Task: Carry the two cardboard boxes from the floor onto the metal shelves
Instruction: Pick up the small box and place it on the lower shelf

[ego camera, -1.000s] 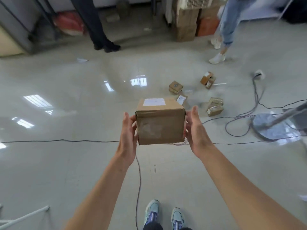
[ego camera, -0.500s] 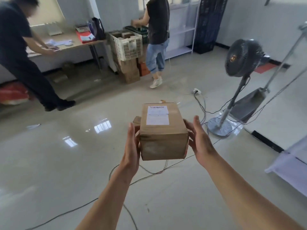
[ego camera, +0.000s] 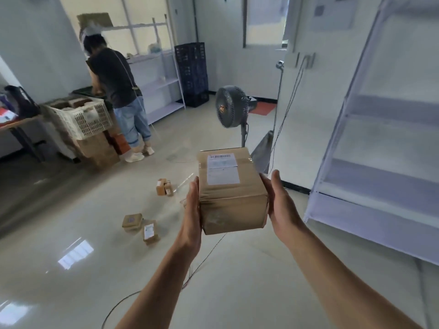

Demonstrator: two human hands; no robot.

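A brown cardboard box (ego camera: 231,203) with a white shipping label on top is held at chest height in front of me. My left hand (ego camera: 193,211) presses flat on its left side and my right hand (ego camera: 281,205) on its right side. The white metal shelves (ego camera: 370,167) stand at the right, their boards bare, a short way beyond the box. Small cardboard boxes (ego camera: 140,225) lie on the floor to the left, with another small pair (ego camera: 164,187) further back.
A standing fan (ego camera: 231,106) is ahead, with cables (ego camera: 204,260) trailing over the glossy floor. A person (ego camera: 118,96) stands at the left by a white crate (ego camera: 82,116) on stacked cartons. A second shelf unit (ego camera: 159,74) and dark crates (ego camera: 193,73) line the far wall.
My view has swung up and to the right, from the floor to the room; the metal shelves have come into sight at the right. Both hands have kept hold of the box.
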